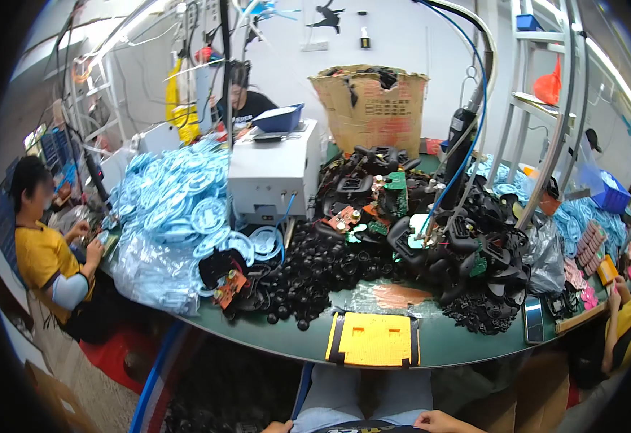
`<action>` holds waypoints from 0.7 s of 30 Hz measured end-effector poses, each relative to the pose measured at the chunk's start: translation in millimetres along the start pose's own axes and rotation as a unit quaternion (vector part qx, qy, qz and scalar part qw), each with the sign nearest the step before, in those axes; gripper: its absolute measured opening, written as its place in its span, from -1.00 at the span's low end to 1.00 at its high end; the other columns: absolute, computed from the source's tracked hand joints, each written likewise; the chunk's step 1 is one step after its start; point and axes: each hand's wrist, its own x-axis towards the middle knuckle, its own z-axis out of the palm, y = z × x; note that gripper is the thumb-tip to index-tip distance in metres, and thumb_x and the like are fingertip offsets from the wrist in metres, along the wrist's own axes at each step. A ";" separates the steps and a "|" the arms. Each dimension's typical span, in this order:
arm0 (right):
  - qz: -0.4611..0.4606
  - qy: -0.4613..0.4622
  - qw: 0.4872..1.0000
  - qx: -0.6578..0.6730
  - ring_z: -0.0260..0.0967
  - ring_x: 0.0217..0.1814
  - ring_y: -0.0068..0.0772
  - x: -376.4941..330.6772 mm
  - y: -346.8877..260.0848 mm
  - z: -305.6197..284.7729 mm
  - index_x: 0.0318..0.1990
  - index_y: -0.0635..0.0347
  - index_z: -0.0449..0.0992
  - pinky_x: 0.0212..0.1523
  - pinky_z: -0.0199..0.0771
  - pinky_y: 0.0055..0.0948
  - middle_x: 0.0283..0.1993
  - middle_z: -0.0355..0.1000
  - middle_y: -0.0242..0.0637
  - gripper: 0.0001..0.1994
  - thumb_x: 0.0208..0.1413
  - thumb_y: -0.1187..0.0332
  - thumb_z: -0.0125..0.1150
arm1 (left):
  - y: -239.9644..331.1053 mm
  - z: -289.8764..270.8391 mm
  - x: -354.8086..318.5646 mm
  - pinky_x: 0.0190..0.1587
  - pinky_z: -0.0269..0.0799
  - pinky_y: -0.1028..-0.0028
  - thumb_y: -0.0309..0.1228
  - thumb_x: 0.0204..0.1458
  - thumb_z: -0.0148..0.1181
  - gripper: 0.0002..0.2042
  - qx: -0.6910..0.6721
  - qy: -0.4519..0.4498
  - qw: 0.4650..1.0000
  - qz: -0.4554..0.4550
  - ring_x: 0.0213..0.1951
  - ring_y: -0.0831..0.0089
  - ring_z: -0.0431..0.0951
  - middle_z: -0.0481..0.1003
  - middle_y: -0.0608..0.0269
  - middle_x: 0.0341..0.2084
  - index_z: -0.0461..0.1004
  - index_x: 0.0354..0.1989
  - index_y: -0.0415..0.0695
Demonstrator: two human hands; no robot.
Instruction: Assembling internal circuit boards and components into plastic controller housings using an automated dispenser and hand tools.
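Both hands low at my lap, left hand [278,427] and right hand [438,421], grip unreadable.
I'd reach squarely for the yellow jig [373,339] (nearest on the surface [474,339]), avoiding the black caps [315,270].

A torn cardboard box [370,101] stands at the far side of the green table [445,339], beside a white machine [268,173]. Pale blue rings [178,202] pile up left; a phone [533,319] lies right.
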 end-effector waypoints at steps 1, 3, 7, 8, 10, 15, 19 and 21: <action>0.086 0.077 0.978 0.175 0.41 -0.49 -0.35 -3.0 7.8 4.7 -0.32 0.27 0.50 -0.48 0.40 -0.38 -0.48 0.46 -0.24 -0.83 0.15 0.33 0.17 | 20.8 7.2 0.4 -0.16 0.38 0.26 0.13 0.12 0.03 -0.40 0.037 -0.048 0.994 0.095 -0.26 0.15 0.54 0.54 -0.08 -0.20 0.53 -0.08 -0.27; 0.240 0.191 0.867 0.392 0.29 -0.67 -0.48 6.6 25.4 12.6 -0.36 0.22 0.50 -0.70 0.26 -0.46 -0.56 0.39 -0.28 -0.83 0.19 0.34 0.09 | 40.3 29.0 -17.6 0.10 0.18 0.16 -0.06 0.15 0.00 -0.54 0.079 -0.119 0.954 0.264 -0.01 0.14 0.43 0.47 -0.03 -0.03 0.47 0.06 -0.15; 0.312 0.255 0.852 0.334 0.28 -0.67 -0.46 29.4 145.4 42.0 -0.38 0.23 0.49 -0.68 0.28 -0.46 -0.57 0.38 -0.28 -0.77 0.22 0.28 0.07 | 110.7 25.8 15.8 0.36 0.00 0.06 -0.24 0.19 -0.02 -0.59 0.141 -0.230 0.865 0.422 0.23 0.15 0.34 0.41 0.01 0.14 0.41 0.20 -0.04; 0.307 0.244 0.858 0.331 0.28 -0.66 -0.46 36.3 151.9 44.4 -0.37 0.24 0.50 -0.68 0.28 -0.45 -0.56 0.38 -0.27 -0.77 0.22 0.28 0.07 | 125.5 25.2 26.6 0.34 0.02 0.08 -0.23 0.19 -0.02 -0.59 0.146 -0.239 0.867 0.412 0.22 0.15 0.35 0.42 0.02 0.13 0.42 0.19 -0.04; 0.294 0.217 0.872 0.324 0.29 -0.66 -0.45 53.0 147.4 30.2 -0.36 0.24 0.50 -0.68 0.28 -0.45 -0.55 0.39 -0.26 -0.77 0.23 0.27 0.07 | 160.3 12.2 39.6 0.32 0.05 0.10 -0.21 0.19 -0.01 -0.60 0.154 -0.251 0.873 0.388 0.20 0.17 0.36 0.43 0.02 0.11 0.43 0.17 -0.05; 0.243 0.126 0.920 0.280 0.31 -0.65 -0.44 105.7 111.0 -41.4 -0.33 0.26 0.51 -0.67 0.29 -0.43 -0.52 0.41 -0.22 -0.76 0.24 0.27 0.07 | 254.7 -30.9 53.0 0.25 0.14 0.17 -0.17 0.19 0.02 -0.60 0.149 -0.250 0.898 0.331 0.14 0.21 0.40 0.45 0.03 0.07 0.45 0.13 -0.08; 0.211 0.029 0.951 0.222 0.32 -0.64 -0.42 93.0 71.9 -97.8 -0.30 0.27 0.52 -0.66 0.30 -0.41 -0.50 0.43 -0.20 -0.76 0.25 0.26 0.07 | 289.2 -45.3 22.3 0.19 0.21 0.22 -0.13 0.18 0.04 -0.59 0.113 -0.247 0.922 0.276 0.10 0.24 0.43 0.48 0.04 0.03 0.47 0.10 -0.10; 0.188 -0.013 0.962 0.196 0.33 -0.63 -0.42 88.7 53.1 -112.9 -0.29 0.28 0.53 -0.66 0.31 -0.40 -0.49 0.44 -0.18 -0.75 0.25 0.26 0.07 | 293.1 -55.0 8.5 0.17 0.24 0.24 -0.12 0.18 0.05 -0.59 0.101 -0.244 0.931 0.254 0.08 0.25 0.45 0.49 0.04 0.01 0.48 0.09 -0.11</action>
